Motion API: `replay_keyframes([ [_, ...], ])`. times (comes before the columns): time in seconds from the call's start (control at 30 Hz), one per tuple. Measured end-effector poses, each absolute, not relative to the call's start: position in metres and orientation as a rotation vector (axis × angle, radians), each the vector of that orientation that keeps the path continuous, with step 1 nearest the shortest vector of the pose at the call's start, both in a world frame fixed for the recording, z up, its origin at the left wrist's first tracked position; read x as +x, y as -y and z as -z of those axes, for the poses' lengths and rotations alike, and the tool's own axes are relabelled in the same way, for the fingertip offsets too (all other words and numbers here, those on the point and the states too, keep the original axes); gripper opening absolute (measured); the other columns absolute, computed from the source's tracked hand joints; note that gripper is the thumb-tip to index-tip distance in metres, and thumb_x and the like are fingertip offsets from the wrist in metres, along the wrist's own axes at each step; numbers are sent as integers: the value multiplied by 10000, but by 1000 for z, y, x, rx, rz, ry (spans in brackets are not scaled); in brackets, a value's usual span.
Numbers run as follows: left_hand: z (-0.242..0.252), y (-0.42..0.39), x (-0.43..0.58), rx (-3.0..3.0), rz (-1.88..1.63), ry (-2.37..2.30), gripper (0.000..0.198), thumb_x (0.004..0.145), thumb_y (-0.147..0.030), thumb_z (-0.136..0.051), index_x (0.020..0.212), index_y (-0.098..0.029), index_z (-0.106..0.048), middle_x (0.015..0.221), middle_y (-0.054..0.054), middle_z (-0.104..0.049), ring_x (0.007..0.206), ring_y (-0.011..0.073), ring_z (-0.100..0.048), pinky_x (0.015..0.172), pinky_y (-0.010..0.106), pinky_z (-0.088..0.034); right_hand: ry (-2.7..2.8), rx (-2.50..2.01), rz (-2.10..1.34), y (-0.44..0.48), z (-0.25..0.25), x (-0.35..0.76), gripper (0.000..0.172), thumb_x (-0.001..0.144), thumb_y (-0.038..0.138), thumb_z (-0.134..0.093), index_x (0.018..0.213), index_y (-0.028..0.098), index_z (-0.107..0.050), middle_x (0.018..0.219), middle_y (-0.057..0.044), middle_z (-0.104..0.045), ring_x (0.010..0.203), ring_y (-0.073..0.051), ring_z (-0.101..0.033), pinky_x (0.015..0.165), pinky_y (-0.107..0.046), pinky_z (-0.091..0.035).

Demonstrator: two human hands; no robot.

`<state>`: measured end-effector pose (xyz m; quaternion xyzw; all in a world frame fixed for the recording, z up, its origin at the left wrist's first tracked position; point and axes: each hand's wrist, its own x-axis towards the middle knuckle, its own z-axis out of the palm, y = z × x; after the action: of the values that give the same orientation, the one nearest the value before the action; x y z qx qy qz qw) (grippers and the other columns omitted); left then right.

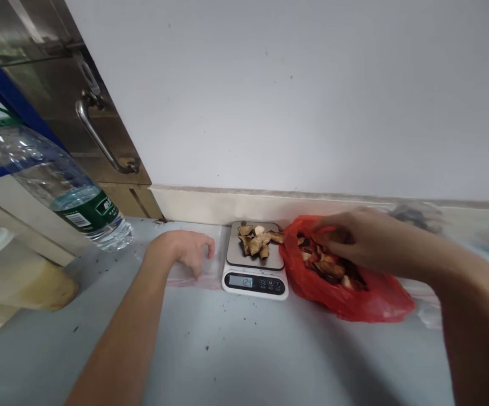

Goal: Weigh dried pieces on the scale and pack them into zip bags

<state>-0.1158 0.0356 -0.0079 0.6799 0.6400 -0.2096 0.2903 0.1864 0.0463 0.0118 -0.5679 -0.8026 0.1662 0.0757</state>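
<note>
My left hand (191, 252) hovers at or rests on a clear plastic bag (212, 276), its fingers loosely bent and apart, nothing in them. Just right of it stands a white digital kitchen scale (255, 283); its display shows digits like 124. Several curled, dried brown slices (256, 243) lie on the scale's plate, with one paler piece among them. Against the scale's right side sits an open red plastic bag (312, 287) filled with more such slices. My right hand (348, 234) reaches over its mouth, thumb and fingers apart; the fingertips are partly hidden.
A large, partly filled water bottle (75, 186) is at the left, beside a pale tub (20, 270). A white wall (295, 101) rises behind the grey tabletop (227, 361), which has dark crumbs on it. Clear plastic bags (432, 310) lie at right. A metal door handle (100, 138) shows upper left.
</note>
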Motion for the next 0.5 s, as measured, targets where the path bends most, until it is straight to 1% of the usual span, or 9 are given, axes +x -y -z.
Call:
replay_keyframes([
  [0.03,8,-36,-119,1815,539,-1677,453,563,-227,-676,1012,-276,-667,1014,7,-767,859,253,-705,647,297,-526,2426,-1798,-437,-45,-13,188,269,766,35,-640,610,253,-669,658,-35,-710,600,-214,-606,576,-330,-392],
  [0.07,8,-37,-122,1806,516,-1647,437,566,-211,-640,997,-273,-677,1017,-1,-779,867,243,-710,672,294,-536,2431,-1874,-387,-45,-14,187,252,778,47,-642,643,254,-688,703,-49,-726,636,-228,-622,589,-332,-396],
  [0.13,7,-38,-127,1779,476,-1609,433,552,-182,-594,965,-266,-692,1025,-7,-797,891,237,-720,708,293,-548,2352,-1940,-335,-43,-16,179,185,821,106,-658,842,255,-766,826,-67,-764,734,-256,-669,637,-329,-426],
  [0.2,7,-38,-130,1771,468,-1609,443,532,-159,-561,938,-263,-704,1006,-5,-811,906,243,-727,719,298,-549,2259,-1882,-368,-41,-14,163,244,864,170,-664,1068,244,-777,908,-71,-785,797,-259,-698,673,-314,-452],
  [0.23,6,-38,-131,1774,474,-1618,451,524,-150,-545,930,-262,-707,985,-6,-815,903,246,-729,715,299,-544,2243,-1821,-417,-41,-11,155,282,874,177,-658,1126,242,-766,940,-65,-792,822,-248,-708,690,-298,-461],
  [0.27,5,-38,-131,1781,481,-1628,459,519,-142,-532,925,-262,-709,965,-8,-819,897,246,-729,705,298,-537,2264,-1764,-465,-41,-7,146,292,885,177,-646,1147,237,-761,964,-65,-796,845,-239,-714,704,-285,-464],
  [0.33,3,-37,-130,1799,479,-1655,468,520,-132,-514,927,-260,-703,930,-14,-821,883,241,-725,684,291,-519,2351,-1710,-503,-42,3,132,303,865,133,-629,1118,226,-766,1005,-75,-799,884,-241,-717,705,-276,-454],
  [0.43,-2,-35,-129,1815,444,-1712,483,535,-125,-511,963,-262,-686,955,-9,-819,886,243,-721,665,294,-503,2469,-1735,-425,-46,19,121,339,810,70,-603,1077,207,-762,1033,-108,-796,912,-270,-716,660,-289,-412],
  [0.5,-5,-34,-130,1831,395,-1748,481,551,-125,-517,986,-258,-673,988,7,-809,896,249,-721,672,302,-500,2480,-1789,-356,-49,25,120,331,825,71,-564,1063,198,-756,1017,-127,-793,902,-283,-721,624,-300,-378],
])
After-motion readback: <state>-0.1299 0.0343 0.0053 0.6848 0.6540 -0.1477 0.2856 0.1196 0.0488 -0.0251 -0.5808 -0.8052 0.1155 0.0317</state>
